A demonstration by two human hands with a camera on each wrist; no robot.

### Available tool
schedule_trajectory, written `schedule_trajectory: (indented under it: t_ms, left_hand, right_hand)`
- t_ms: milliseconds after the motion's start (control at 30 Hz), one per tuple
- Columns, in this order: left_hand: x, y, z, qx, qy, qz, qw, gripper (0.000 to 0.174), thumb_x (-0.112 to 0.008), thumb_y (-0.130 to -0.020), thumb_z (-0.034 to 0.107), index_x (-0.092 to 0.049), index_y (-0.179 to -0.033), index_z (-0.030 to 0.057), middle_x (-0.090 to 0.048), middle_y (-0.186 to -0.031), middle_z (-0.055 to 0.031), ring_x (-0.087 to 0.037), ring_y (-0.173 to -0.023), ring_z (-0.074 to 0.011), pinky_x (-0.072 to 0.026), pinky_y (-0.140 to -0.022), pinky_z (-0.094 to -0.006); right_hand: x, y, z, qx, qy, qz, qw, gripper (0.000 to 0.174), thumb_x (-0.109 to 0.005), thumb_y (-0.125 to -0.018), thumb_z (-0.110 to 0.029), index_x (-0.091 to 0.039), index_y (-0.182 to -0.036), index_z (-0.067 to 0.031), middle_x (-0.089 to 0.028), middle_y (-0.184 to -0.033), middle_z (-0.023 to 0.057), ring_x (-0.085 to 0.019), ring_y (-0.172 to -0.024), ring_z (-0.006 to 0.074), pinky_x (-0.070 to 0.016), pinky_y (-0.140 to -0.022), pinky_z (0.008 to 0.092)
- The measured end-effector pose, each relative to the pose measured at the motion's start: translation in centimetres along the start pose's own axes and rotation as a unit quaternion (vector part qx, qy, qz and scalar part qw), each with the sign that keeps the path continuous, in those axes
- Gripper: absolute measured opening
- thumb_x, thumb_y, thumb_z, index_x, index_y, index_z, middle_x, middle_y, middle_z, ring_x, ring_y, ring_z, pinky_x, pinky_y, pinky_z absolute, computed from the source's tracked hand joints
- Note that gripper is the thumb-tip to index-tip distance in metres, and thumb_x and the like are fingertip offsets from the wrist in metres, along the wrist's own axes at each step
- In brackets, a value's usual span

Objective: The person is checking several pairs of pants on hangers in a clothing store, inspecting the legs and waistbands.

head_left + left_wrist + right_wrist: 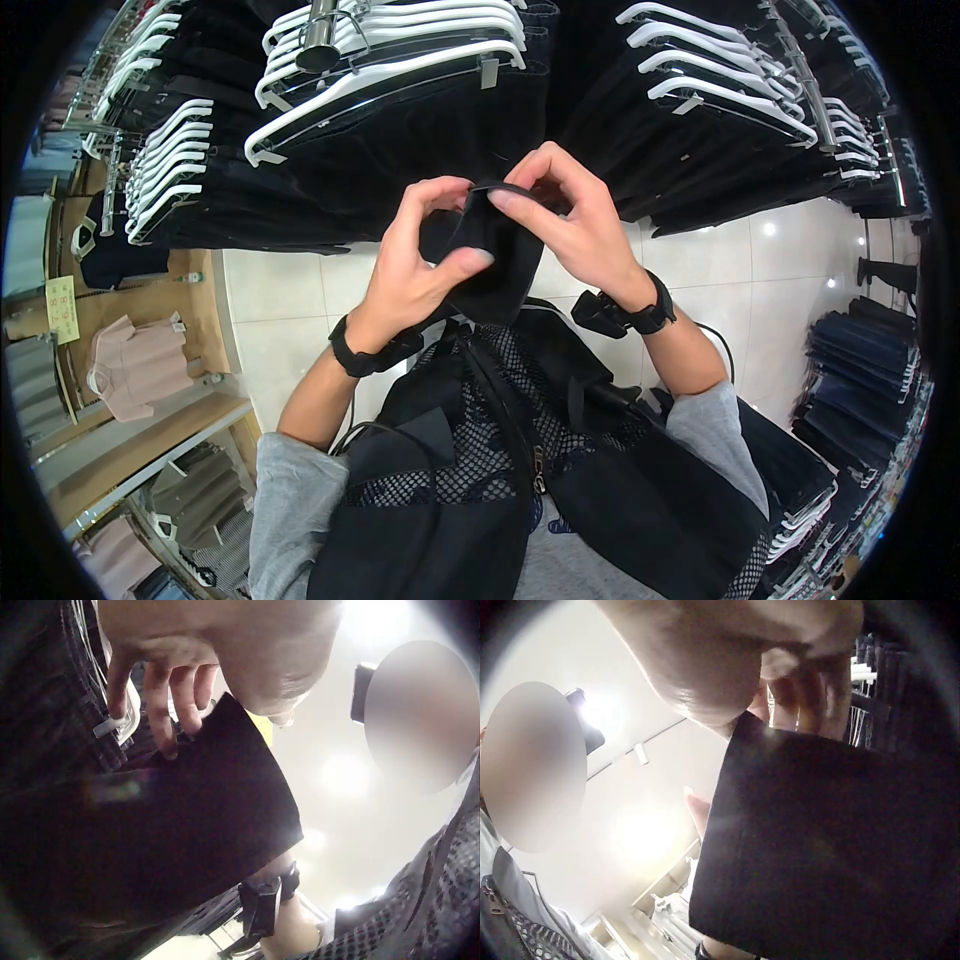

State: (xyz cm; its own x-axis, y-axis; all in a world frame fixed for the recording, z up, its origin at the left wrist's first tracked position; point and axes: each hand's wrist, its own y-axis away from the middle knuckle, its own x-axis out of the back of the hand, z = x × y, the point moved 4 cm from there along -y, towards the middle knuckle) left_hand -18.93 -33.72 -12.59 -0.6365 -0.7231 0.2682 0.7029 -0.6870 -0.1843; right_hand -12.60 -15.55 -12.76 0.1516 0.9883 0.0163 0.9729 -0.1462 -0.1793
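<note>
A black piece of fabric [505,262] hangs between the two hands, its edge folded over at the top; it also fills much of the left wrist view [202,817] and the right wrist view [817,847]. The right hand [580,220] pinches the top edge between thumb and fingers. The left hand [408,262] has its fingers curved behind the fabric's left side, the thumb held apart from them in front. From the left wrist, that hand [202,660] shows its fingertips against the cloth. The right hand [780,667] is at the cloth's upper corner.
Black garments on white hangers [400,70] hang ahead on metal rails, with more hangers [720,70] at the right. Shelves at the left hold a pink shirt [145,365]. Dark folded garments [860,370] lie at the far right above a tiled floor [740,260].
</note>
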Motion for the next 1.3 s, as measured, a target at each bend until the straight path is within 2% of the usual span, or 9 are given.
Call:
schedule_trajectory:
  t_ms: [100, 200, 333, 467, 833, 933, 1067, 1167, 1300]
  left_hand:
    - [-0.3, -0.3, -0.3, -0.027, -0.079, 0.008, 0.997, 0.039, -0.073, -0.089, 0.004, -0.054, -0.123, 0.0013, -0.062, -0.114, -0.0106, -0.06, -0.112, -0.0199, -0.0441, -0.101, -0.0326]
    - [0.5, -0.2, -0.5, -0.085, -0.07, 0.074, 0.991, 0.025, -0.068, -0.086, -0.009, -0.05, -0.098, 0.0029, -0.061, -0.098, -0.0103, -0.062, -0.096, -0.0202, -0.0483, -0.089, -0.032]
    - [1.3, -0.5, 0.3, -0.198, -0.162, 0.11, 0.96, 0.036, -0.075, -0.071, -0.013, -0.053, -0.095, 0.0012, -0.06, -0.091, -0.0138, -0.062, -0.078, -0.0288, -0.0511, -0.07, -0.0341]
    - [1.9, -0.4, 0.3, -0.263, -0.233, 0.111, 0.93, 0.036, -0.079, -0.068, -0.01, -0.056, -0.092, 0.0021, -0.063, -0.091, -0.0132, -0.064, -0.071, -0.0296, -0.0513, -0.059, -0.034]
    - [2.4, 0.6, 0.1, -0.308, -0.275, 0.1, 0.905, 0.04, -0.08, -0.069, -0.013, -0.055, -0.096, 0.0038, -0.065, -0.091, -0.0134, -0.065, -0.075, -0.0245, -0.0524, -0.061, -0.0307]
    - [2.4, 0.5, 0.1, -0.306, -0.276, 0.104, 0.905, 0.038, -0.081, -0.07, -0.012, -0.055, -0.093, 0.0036, -0.066, -0.091, -0.014, -0.066, -0.075, -0.0239, -0.0525, -0.061, -0.0302]
    - [2.5, 0.3, 0.1, -0.293, -0.262, 0.101, 0.914, 0.035, -0.081, -0.069, -0.011, -0.055, -0.088, 0.0023, -0.066, -0.088, -0.0134, -0.066, -0.07, -0.0237, -0.0519, -0.058, -0.03]
    - [2.4, 0.4, 0.2, -0.279, -0.257, 0.09, 0.921, 0.035, -0.081, -0.071, -0.013, -0.054, -0.089, 0.0024, -0.066, -0.09, -0.0145, -0.066, -0.072, -0.0229, -0.0526, -0.061, -0.0297]
    - [2.4, 0.4, 0.2, -0.285, -0.26, 0.1, 0.917, 0.034, -0.08, -0.069, -0.011, -0.054, -0.086, 0.0012, -0.066, -0.086, -0.014, -0.067, -0.068, -0.0255, -0.0514, -0.056, -0.0298]
  right_hand:
    - [-0.1, 0.0, -0.4, 0.066, 0.048, -0.003, 0.997, 0.017, -0.074, -0.091, -0.009, -0.059, -0.092, -0.0001, -0.062, -0.087, 0.0053, -0.061, -0.082, 0.0122, -0.0483, -0.073, 0.0274]
    - [-0.3, 0.1, -0.5, 0.116, 0.084, 0.008, 0.99, 0.02, -0.077, -0.084, -0.003, -0.058, -0.09, 0.0005, -0.063, -0.088, 0.0084, -0.063, -0.08, 0.0184, -0.0491, -0.069, 0.0303]
    - [-0.1, 0.3, -1.2, 0.24, 0.176, -0.011, 0.955, 0.025, -0.08, -0.076, 0.001, -0.057, -0.086, -0.0002, -0.062, -0.089, 0.0104, -0.063, -0.078, 0.0265, -0.0499, -0.066, 0.0331]
    - [0.3, 0.7, -1.6, 0.266, 0.22, -0.008, 0.939, 0.024, -0.079, -0.074, 0.0, -0.057, -0.083, -0.002, -0.062, -0.09, 0.0088, -0.063, -0.076, 0.0262, -0.0491, -0.063, 0.0333]
    - [0.1, 1.3, -1.5, 0.397, 0.345, -0.013, 0.85, 0.016, -0.078, -0.076, -0.004, -0.066, -0.086, -0.0078, -0.059, -0.086, 0.0053, -0.06, -0.071, 0.0193, -0.0472, -0.058, 0.0309]
    - [0.1, 1.0, -1.1, 0.313, 0.314, -0.035, 0.896, 0.03, -0.078, -0.076, -0.004, -0.075, -0.104, -0.0137, -0.057, -0.083, 0.0046, -0.058, -0.07, 0.0191, -0.0471, -0.058, 0.0307]
    - [-0.6, 0.8, -1.5, 0.329, 0.371, -0.086, 0.864, 0.049, -0.076, -0.077, -0.003, -0.073, -0.124, -0.019, -0.055, -0.082, 0.0036, -0.058, -0.069, 0.0184, -0.0475, -0.061, 0.0304]
    - [-1.3, 0.8, -1.5, 0.318, 0.425, -0.136, 0.837, 0.059, -0.073, -0.08, -0.004, -0.065, -0.137, -0.0158, -0.058, -0.081, 0.0043, -0.059, -0.069, 0.0182, -0.049, -0.066, 0.0303]
    - [-0.9, 0.4, -0.4, 0.221, 0.403, -0.116, 0.881, 0.056, -0.069, -0.085, -0.007, -0.058, -0.14, -0.0044, -0.067, -0.079, 0.0097, -0.065, -0.073, 0.0251, -0.0519, -0.072, 0.036]
